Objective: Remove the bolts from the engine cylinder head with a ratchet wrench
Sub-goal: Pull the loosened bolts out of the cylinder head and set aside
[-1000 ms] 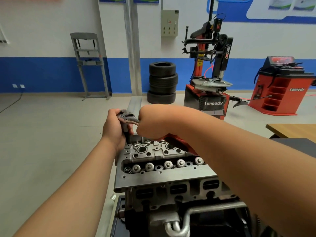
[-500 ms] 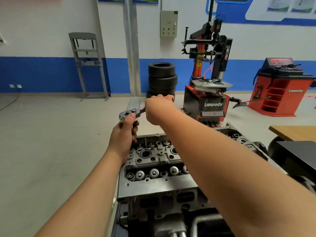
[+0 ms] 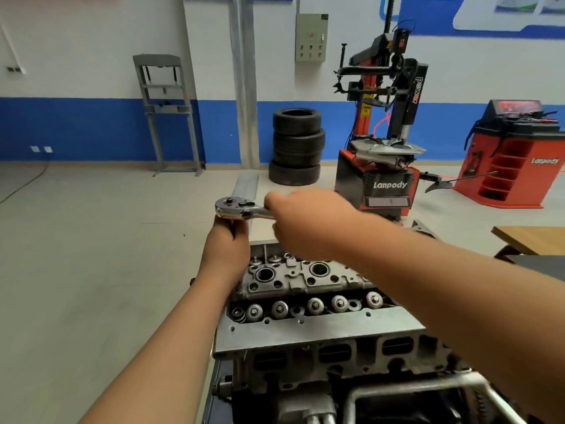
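Observation:
The grey engine cylinder head (image 3: 305,330) sits low in the middle, with valve springs and round bores showing on top. Above its far left corner I hold a chrome ratchet wrench (image 3: 241,209) level. My right hand (image 3: 308,223) grips its handle, which the hand hides. My left hand (image 3: 227,243) is curled around the extension below the ratchet's head. The socket end and the bolt under it are hidden behind my left hand.
A stack of tyres (image 3: 296,146) stands by the blue-striped wall. A red and black tyre changer (image 3: 382,142) is behind the engine, with a red wheel balancer (image 3: 513,157) at right. A wooden table corner (image 3: 532,238) lies at right. A grey press frame (image 3: 166,114) stands at left.
The wrench has risen from close over the cylinder head to well above it. My right hand has swung the handle round to the right. My left hand rose with the extension.

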The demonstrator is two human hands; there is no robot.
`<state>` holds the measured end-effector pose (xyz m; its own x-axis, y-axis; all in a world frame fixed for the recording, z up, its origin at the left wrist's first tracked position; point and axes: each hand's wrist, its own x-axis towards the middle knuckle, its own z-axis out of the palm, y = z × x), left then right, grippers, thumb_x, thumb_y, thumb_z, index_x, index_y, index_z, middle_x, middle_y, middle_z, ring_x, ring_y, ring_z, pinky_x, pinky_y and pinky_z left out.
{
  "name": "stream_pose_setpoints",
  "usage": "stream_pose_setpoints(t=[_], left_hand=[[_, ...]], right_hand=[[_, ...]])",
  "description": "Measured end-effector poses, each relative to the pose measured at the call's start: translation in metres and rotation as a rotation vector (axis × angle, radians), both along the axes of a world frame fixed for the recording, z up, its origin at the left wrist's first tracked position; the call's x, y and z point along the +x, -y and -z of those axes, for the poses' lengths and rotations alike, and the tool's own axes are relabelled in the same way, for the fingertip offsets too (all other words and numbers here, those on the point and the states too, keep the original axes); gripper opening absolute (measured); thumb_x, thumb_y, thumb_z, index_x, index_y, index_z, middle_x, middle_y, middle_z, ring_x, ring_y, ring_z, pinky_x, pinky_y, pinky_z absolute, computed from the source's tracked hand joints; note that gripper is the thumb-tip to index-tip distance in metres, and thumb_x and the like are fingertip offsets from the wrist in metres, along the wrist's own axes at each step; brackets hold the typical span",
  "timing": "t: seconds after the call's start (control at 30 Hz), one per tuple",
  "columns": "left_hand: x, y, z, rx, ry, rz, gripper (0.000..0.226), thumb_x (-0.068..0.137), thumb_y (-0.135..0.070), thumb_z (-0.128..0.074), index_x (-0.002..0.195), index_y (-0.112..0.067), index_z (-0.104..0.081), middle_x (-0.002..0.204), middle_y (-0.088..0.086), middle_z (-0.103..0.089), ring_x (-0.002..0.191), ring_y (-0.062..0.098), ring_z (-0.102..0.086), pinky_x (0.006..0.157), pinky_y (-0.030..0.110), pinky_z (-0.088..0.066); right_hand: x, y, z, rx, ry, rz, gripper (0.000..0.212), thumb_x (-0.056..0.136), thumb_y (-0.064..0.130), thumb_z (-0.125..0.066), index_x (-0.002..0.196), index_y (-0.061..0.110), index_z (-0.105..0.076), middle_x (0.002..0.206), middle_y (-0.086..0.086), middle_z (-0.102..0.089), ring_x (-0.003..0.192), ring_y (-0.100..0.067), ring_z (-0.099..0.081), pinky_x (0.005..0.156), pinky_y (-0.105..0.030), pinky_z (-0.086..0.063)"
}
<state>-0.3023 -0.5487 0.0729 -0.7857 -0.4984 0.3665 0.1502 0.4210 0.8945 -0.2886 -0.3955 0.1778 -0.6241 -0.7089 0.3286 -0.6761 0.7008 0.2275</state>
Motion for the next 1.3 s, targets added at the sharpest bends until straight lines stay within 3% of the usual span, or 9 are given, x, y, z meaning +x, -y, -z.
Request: stream_pose_setpoints(t=[0.1, 0.2, 0.33, 0.53, 0.73, 0.83, 1.03, 1.13, 1.3], left_hand=[[0.001, -0.001, 0.002, -0.042, 0.008, -0.002, 0.013, 0.097, -0.035, -0.044, 0.093, -0.024, -0.048, 0.073, -0.002, -0.056, 0.062, 0.014, -0.052, 0.054, 0.026, -0.036], [0.004, -0.001, -0.001, -0.036, 0.007, 0.016, 0.019, 0.097, -0.036, -0.043, 0.103, -0.02, -0.052, 0.077, 0.0, -0.056, 0.064, 0.014, -0.051, 0.054, 0.026, -0.036], [0.012, -0.001, -0.005, -0.023, 0.013, 0.033, 0.026, 0.097, -0.041, -0.041, 0.094, -0.02, -0.055, 0.07, -0.003, -0.059, 0.054, 0.005, -0.055, 0.054, 0.025, -0.037], [0.021, -0.001, -0.008, 0.087, 0.019, 0.041, 0.033, 0.096, -0.048, -0.04, 0.078, -0.023, -0.052, 0.065, 0.002, -0.06, 0.041, -0.002, -0.049, 0.038, 0.014, -0.036], [0.019, -0.001, -0.007, -0.025, 0.058, 0.055, 0.022, 0.096, -0.047, -0.039, 0.088, -0.027, -0.047, 0.066, -0.004, -0.059, 0.052, -0.003, -0.056, 0.053, 0.024, -0.035], [0.021, -0.001, -0.008, -0.003, 0.03, 0.056, 0.022, 0.095, -0.046, -0.04, 0.087, -0.026, -0.048, 0.07, -0.004, -0.06, 0.053, -0.007, -0.056, 0.054, 0.025, -0.035], [0.023, 0.002, -0.012, 0.175, 0.02, 0.17, 0.012, 0.087, -0.026, -0.041, 0.087, -0.025, -0.052, 0.073, -0.003, -0.056, 0.074, 0.018, -0.054, 0.071, 0.034, -0.046], [0.027, 0.011, -0.012, 0.057, 0.093, 0.185, 0.022, 0.078, -0.034, -0.038, 0.091, -0.029, -0.055, 0.085, -0.005, -0.063, 0.085, 0.015, -0.058, 0.081, 0.037, -0.045], [0.035, 0.019, 0.005, -0.33, 0.171, 0.055, 0.013, 0.092, -0.03, -0.048, 0.09, -0.031, -0.061, 0.082, -0.01, -0.064, 0.072, 0.005, -0.057, 0.064, 0.022, -0.042]], right_hand=[[0.019, -0.003, 0.018, -0.003, -0.068, -0.01, 0.017, 0.085, 0.014, -0.047, 0.091, 0.017, -0.032, 0.063, 0.002, -0.034, 0.047, -0.017, -0.032, 0.043, -0.027, -0.016], [0.007, 0.005, 0.008, -0.014, 0.024, 0.061, 0.017, 0.097, 0.031, -0.042, 0.09, 0.017, -0.036, 0.064, 0.002, -0.039, 0.057, -0.023, -0.047, 0.044, -0.028, -0.018], [-0.025, 0.04, -0.022, -0.189, 0.76, 0.112, 0.062, 0.09, 0.068, -0.033, 0.077, 0.011, -0.055, 0.054, 0.0, -0.06, 0.046, -0.017, -0.056, 0.047, -0.022, -0.043], [-0.056, 0.06, -0.019, -0.232, 1.008, 0.151, 0.053, 0.089, 0.06, -0.043, 0.062, 0.016, -0.056, 0.043, 0.005, -0.045, 0.034, -0.012, -0.033, 0.04, -0.019, -0.029], [-0.066, 0.041, -0.048, -0.479, 1.127, 0.08, 0.044, 0.082, 0.061, -0.052, 0.071, 0.022, -0.069, 0.05, 0.005, -0.051, 0.039, -0.009, -0.039, 0.043, -0.021, -0.032], [-0.066, 0.013, -0.078, -0.52, 1.023, 0.085, 0.049, 0.075, 0.068, -0.056, 0.079, 0.02, -0.068, 0.056, 0.003, -0.055, 0.043, -0.012, -0.044, 0.045, -0.021, -0.037], [-0.03, -0.043, 0.001, 0.151, 0.272, 0.21, 0.052, 0.089, 0.062, -0.046, 0.086, 0.013, -0.063, 0.069, 0.001, -0.059, 0.061, -0.016, -0.055, 0.05, -0.025, -0.038], [-0.023, -0.064, 0.03, 0.023, 0.244, 0.195, 0.042, 0.089, 0.061, -0.046, 0.087, 0.02, -0.055, 0.072, 0.005, -0.052, 0.065, -0.017, -0.051, 0.054, -0.029, -0.038], [-0.02, -0.082, 0.064, -0.098, 0.191, 0.202, 0.035, 0.088, 0.059, -0.049, 0.105, 0.029, -0.044, 0.102, 0.003, -0.057, 0.085, -0.019, -0.055, 0.069, -0.033, -0.046]])
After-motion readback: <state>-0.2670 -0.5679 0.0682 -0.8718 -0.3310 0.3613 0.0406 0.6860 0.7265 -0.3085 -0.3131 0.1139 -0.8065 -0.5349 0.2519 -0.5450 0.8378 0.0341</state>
